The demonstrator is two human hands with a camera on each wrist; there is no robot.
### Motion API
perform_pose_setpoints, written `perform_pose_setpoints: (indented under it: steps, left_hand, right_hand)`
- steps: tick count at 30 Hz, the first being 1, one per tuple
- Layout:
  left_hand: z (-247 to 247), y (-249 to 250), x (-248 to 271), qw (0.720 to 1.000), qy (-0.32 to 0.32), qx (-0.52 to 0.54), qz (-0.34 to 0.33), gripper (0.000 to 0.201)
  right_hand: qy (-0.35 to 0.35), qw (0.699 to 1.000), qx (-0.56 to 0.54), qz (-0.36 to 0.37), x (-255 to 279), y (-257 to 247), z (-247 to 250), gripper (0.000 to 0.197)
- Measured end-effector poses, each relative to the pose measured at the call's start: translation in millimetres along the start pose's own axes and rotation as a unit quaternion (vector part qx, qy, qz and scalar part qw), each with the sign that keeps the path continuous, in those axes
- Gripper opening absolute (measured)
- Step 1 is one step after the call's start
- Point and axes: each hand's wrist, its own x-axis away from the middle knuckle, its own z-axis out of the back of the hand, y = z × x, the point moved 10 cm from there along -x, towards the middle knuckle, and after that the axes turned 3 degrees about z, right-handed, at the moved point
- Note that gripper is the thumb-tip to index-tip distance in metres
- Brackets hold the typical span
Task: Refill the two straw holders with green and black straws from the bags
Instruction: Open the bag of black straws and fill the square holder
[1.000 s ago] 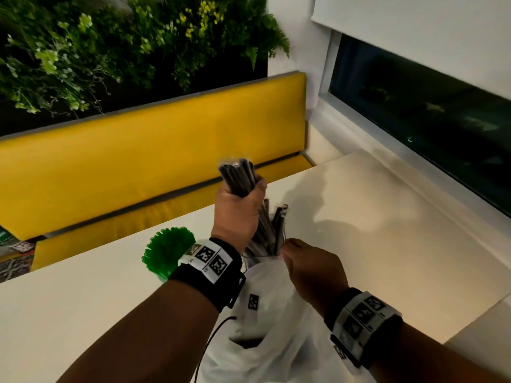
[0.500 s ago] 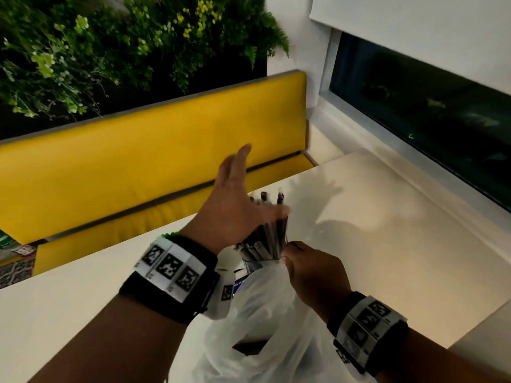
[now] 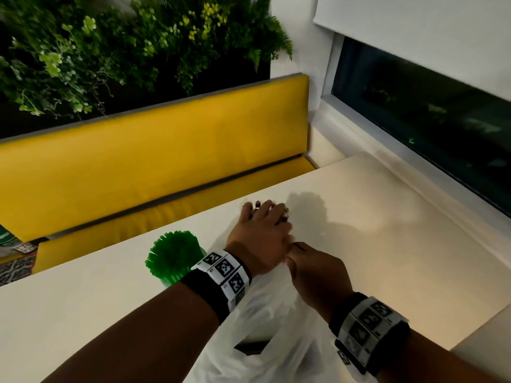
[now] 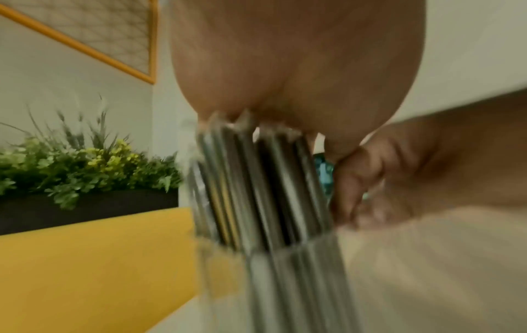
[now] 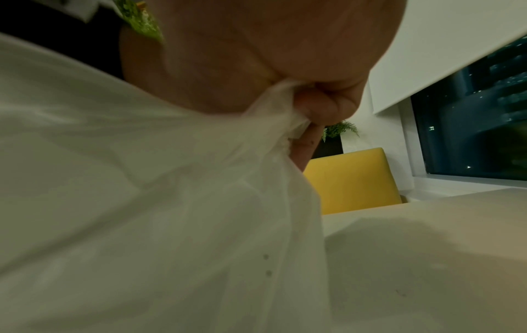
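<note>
While the left hand (image 3: 262,230) presses flat on the wrapped black straws (image 4: 262,184) standing in the clear glass holder (image 4: 273,281), it could tip; the right hand (image 3: 315,272) pinches the white plastic bag (image 5: 142,180) beside it.

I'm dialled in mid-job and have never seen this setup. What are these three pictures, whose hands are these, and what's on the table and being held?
There is no machine here: a person works with bare hands, wearing a camera on the head and one on each wrist, on bands with printed markers.

The head view looks down at a pale table. The left hand presses flat on top of the black straws, which stand in a clear holder; the left wrist view shows this from below the palm. The right hand pinches the edge of a white plastic bag, shown close in the right wrist view. A holder of green straws stands to the left.
</note>
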Motion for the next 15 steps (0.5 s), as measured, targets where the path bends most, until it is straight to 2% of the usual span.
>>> perform_pose_setpoints:
  steps: [2,3,4,7,8,9,11,13,14,15]
  left_hand:
    - [-8.9,-11.6,5.0,1.0,-0.027,0.002,0.013,0.045]
    - [-3.5,-12.5,8.7,0.999,-0.018,0.031,0.019,0.043]
    - [7.5,-9.0,14.8,0.997,0.004,0.069,0.022,0.04]
    - [60.3,5.9,53.4,0.969,0.159,0.191,0.015,0.027]
    - [70.1,12.3,72.2,0.957,0.184,0.226,-0.001,0.022]
    - [70.3,22.0,90.4,0.949,0.18,0.258,-0.021,0.017]
    - [37.6,37.5,115.3,0.951,0.09,0.297,-0.015,0.02]
    - [-20.7,49.0,131.5,0.945,-0.046,0.321,0.045,0.042]
    - [-44.5,53.8,138.2,0.936,-0.082,0.337,0.067,0.051]
    - [-58.3,56.3,141.9,0.927,-0.099,0.352,0.081,0.05]
  right_hand:
    - [-0.011,1.0,0.007,0.0,0.0,0.7,-5.3,0.011]
    - [-0.018,1.0,0.004,-0.003,-0.6,2.0,-7.7,0.011]
    - [-0.026,1.0,-0.007,-0.007,-0.9,4.0,-8.8,0.014]
    - [-0.03,0.998,-0.055,-0.021,6.4,11.3,-3.8,0.029]
    - [-0.036,0.996,-0.072,-0.024,10.8,13.8,-1.8,0.033]
    - [-0.043,0.994,-0.095,-0.028,15.8,15.6,-0.2,0.035]
    - [-0.026,0.985,-0.164,-0.035,26.0,16.2,5.4,0.034]
    - [0.007,0.976,-0.217,-0.03,33.9,9.3,13.0,0.027]
    - [0.01,0.971,-0.239,-0.021,36.7,2.8,15.4,0.025]
    - [0.009,0.965,-0.261,-0.008,37.1,-7.2,16.1,0.025]
